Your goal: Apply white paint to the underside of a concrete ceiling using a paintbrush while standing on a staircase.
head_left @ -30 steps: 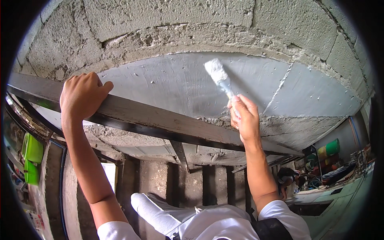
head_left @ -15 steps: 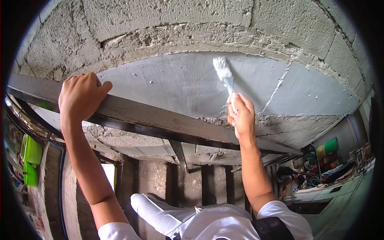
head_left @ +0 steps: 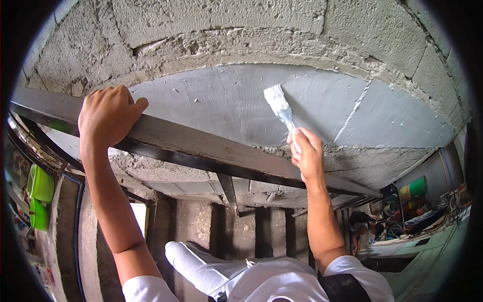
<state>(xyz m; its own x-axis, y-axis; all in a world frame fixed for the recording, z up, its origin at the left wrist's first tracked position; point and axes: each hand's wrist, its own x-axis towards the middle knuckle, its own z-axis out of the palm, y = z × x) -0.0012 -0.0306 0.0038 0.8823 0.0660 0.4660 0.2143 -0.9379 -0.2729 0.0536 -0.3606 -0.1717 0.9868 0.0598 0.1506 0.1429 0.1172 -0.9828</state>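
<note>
My left hand (head_left: 108, 116) is wrapped over a dark, worn rail (head_left: 201, 156) that runs diagonally from upper left to lower right. In my right hand (head_left: 307, 153) is a paintbrush (head_left: 279, 105), its bristles thickly coated white, held against or just over a smooth grey band (head_left: 221, 100) of wall; whether the bristles touch it I cannot tell. A white rough seam (head_left: 352, 110) crosses the band right of the brush. Rough concrete blocks (head_left: 216, 20) lie above the band, with a crumbly edge along it.
Concrete steps (head_left: 234, 231) descend below me, with a rail support (head_left: 226, 191). At lower right are a crouched person (head_left: 359, 224), a green drum (head_left: 416, 186), hoses and cluttered equipment (head_left: 412, 216). Green plastic containers (head_left: 40, 183) stand at far left beside a blue pipe (head_left: 79, 216).
The brush has moved down the grey band over the last half second, with my right hand a little lower. My left hand stays on the rail; the whole view has shifted slightly.
</note>
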